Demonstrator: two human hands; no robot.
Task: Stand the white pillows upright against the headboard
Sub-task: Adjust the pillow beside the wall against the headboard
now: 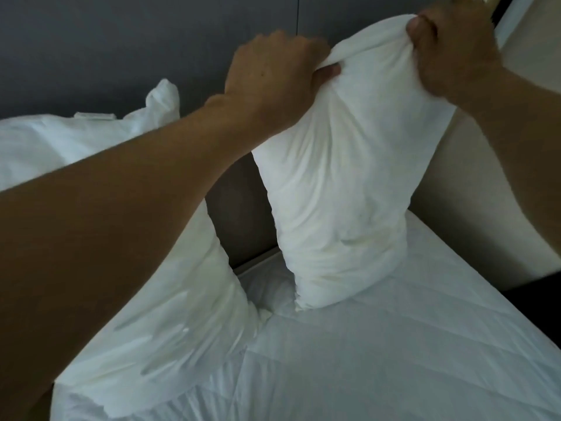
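Head view: creased white pillow [340, 189] stands upright on the mattress [394, 344]; both hands pinch its top corners.

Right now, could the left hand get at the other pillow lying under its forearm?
Probably yes, once it lets go. The left hand is clenched on the top edge of the upright pillow; the lying pillow sits directly beneath that forearm, with nothing between them. The right hand could hold the upright pillow alone.
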